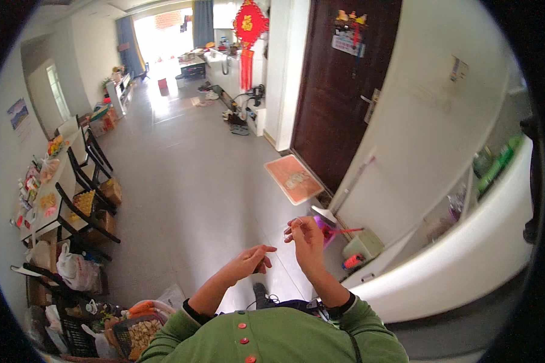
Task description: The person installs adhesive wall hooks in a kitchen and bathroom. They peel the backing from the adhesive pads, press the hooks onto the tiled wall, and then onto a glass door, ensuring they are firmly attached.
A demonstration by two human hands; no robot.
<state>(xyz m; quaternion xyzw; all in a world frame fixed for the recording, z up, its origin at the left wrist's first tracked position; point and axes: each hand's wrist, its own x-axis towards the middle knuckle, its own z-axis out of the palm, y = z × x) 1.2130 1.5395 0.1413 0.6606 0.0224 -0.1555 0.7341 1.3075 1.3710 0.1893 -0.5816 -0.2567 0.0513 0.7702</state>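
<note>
My right hand (306, 240) is raised in front of me, fingertips pinched on a thin, pale loop (298, 221), like a thread or wire. Lower and to its left is my left hand (250, 263), its index finger stretched toward the right hand and the other fingers curled underneath. Whether the left hand holds something is hidden by its own fingers. The two hands are apart. Behind the right hand, on the floor by the wall, are a purple dustpan (325, 230) and a pale green bin (364, 246).
An orange doormat (294, 179) lies before a dark brown door (345, 90). To the left, chairs (84, 208) line a cluttered table (50, 222). Baskets of produce (141, 333) are at the lower left. A white curved counter edge (454, 267) runs along my right.
</note>
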